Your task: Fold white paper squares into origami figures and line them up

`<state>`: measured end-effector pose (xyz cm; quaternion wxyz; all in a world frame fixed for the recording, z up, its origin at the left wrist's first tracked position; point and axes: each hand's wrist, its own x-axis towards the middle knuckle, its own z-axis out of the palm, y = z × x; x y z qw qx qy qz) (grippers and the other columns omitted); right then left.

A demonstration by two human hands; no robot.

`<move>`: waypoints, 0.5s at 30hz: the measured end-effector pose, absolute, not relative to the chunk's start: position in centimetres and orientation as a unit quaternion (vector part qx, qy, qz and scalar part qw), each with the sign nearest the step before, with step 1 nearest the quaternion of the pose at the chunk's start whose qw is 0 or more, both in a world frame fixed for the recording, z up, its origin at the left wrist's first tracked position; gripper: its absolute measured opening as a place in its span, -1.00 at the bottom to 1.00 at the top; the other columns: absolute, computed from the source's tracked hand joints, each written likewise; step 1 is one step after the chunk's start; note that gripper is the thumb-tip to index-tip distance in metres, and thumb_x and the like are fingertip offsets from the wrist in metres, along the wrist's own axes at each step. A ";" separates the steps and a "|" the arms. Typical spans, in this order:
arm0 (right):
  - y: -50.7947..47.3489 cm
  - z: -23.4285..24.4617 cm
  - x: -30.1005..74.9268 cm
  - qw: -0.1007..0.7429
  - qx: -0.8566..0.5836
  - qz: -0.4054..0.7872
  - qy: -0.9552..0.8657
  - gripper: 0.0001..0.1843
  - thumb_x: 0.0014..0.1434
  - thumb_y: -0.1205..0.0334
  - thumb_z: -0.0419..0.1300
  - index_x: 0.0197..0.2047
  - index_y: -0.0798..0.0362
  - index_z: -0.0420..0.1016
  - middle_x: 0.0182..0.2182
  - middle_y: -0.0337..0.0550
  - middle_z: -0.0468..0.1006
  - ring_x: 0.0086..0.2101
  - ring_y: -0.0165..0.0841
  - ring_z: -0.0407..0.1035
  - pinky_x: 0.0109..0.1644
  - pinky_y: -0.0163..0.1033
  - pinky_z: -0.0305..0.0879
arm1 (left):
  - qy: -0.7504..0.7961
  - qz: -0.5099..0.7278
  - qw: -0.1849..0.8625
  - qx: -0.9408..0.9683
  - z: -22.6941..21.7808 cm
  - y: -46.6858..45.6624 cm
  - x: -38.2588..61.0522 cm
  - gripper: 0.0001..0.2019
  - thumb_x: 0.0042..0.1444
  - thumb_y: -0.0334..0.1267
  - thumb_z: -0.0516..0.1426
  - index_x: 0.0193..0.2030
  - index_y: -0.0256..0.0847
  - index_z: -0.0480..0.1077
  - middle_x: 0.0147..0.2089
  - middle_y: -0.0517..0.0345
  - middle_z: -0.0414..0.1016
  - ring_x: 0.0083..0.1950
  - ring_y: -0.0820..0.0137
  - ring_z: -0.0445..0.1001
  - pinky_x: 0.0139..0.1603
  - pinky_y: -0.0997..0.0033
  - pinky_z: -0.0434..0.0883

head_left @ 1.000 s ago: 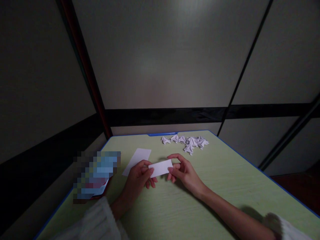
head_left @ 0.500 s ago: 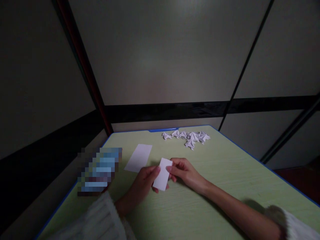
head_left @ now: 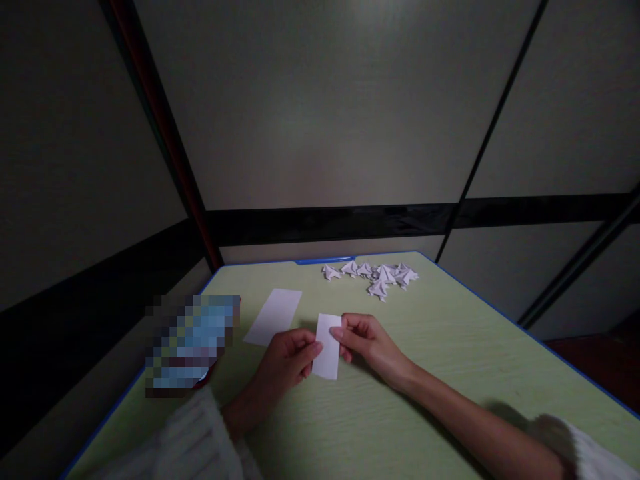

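A small white paper slip [head_left: 329,347] stands lengthwise over the pale green table [head_left: 400,413], held between both hands. My left hand [head_left: 287,363] pinches its left edge with thumb and fingers closed. My right hand [head_left: 367,343] pinches its right edge near the top, fingers curled. A second white paper rectangle [head_left: 274,316] lies flat on the table just left of and behind the hands. At the far edge sits a cluster of several folded white paper figures [head_left: 377,277].
A blurred, pixelated object [head_left: 193,343] lies at the table's left edge. The table has a blue rim [head_left: 325,259] and stands against pale wall panels with dark strips. White knit sleeves cover both forearms near the bottom of the view.
The slip has been turned from lying crosswise between the hands to standing lengthwise. Both hands kept their grip and shifted slightly toward me.
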<state>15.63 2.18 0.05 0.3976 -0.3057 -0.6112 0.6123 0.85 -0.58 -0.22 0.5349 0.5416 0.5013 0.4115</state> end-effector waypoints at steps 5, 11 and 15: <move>2.0 0.1 15.6 0.369 -0.267 0.656 -0.602 -0.63 -0.16 -0.01 0.18 -0.62 0.14 0.23 -0.74 -0.35 0.29 -0.70 -0.59 0.12 -0.60 -0.44 0.03 | 0.454 0.427 0.555 0.551 -0.7 -0.5 0.9 -0.79 -0.22 -0.22 0.09 -0.53 -0.17 0.08 -0.74 0.42 0.20 -0.77 0.63 0.04 -0.77 0.65 -0.01; 1.7 -0.1 15.3 0.326 -0.274 0.666 -0.613 -0.62 -0.22 0.02 0.23 -0.64 0.16 0.20 -0.69 -0.33 0.32 -0.68 -0.61 0.13 -0.61 -0.46 0.03 | 0.454 0.391 0.479 0.641 -0.9 -1.5 1.4 -0.82 -0.25 -0.32 0.13 -0.61 -0.24 0.14 -0.56 0.25 0.29 -0.51 0.52 0.28 -0.57 0.58 0.21; 1.6 -0.2 15.2 0.314 -0.262 0.666 -0.623 -0.65 -0.20 0.08 0.23 -0.64 0.17 0.20 -0.68 -0.32 0.32 -0.63 -0.60 0.16 -0.58 -0.46 0.04 | 0.469 0.375 0.473 0.645 -0.6 -1.8 1.5 -0.88 -0.24 -0.30 0.12 -0.57 -0.28 0.24 -0.53 0.23 0.29 -0.48 0.49 0.28 -0.55 0.57 0.22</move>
